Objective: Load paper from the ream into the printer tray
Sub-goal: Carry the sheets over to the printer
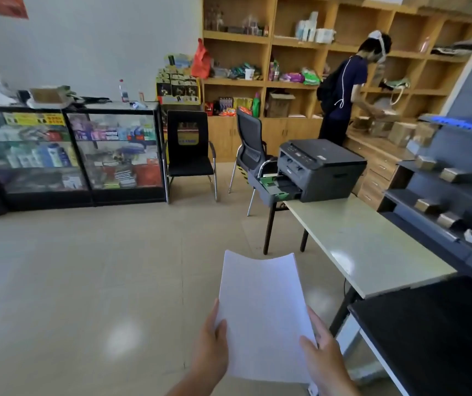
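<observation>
Your left hand (210,347) and right hand (324,355) grip 1 stack of paper (263,315) by its near corners. On each hand the thumb lies on the top sheet and the fingers (319,321) wrap under the edge, so both hands are clamped on the stack. The stack is held flat over the floor, and its far edge bows upward at both corners. The fingers under the sheets are hidden, and both forearms are cut off by the lower frame edge.

Well ahead of your fingers and to their right, the printer (321,167) stands at the far end of the pale tabletop (371,244). Its paper tray (276,188) is pulled out toward the left, past the tabletop edge. Green guides show inside the tray; whether any sheets lie in it cannot be made out.

Beyond the printer, a person (343,90) stands at wooden shelves (286,41), with both hands in a compartment.
</observation>
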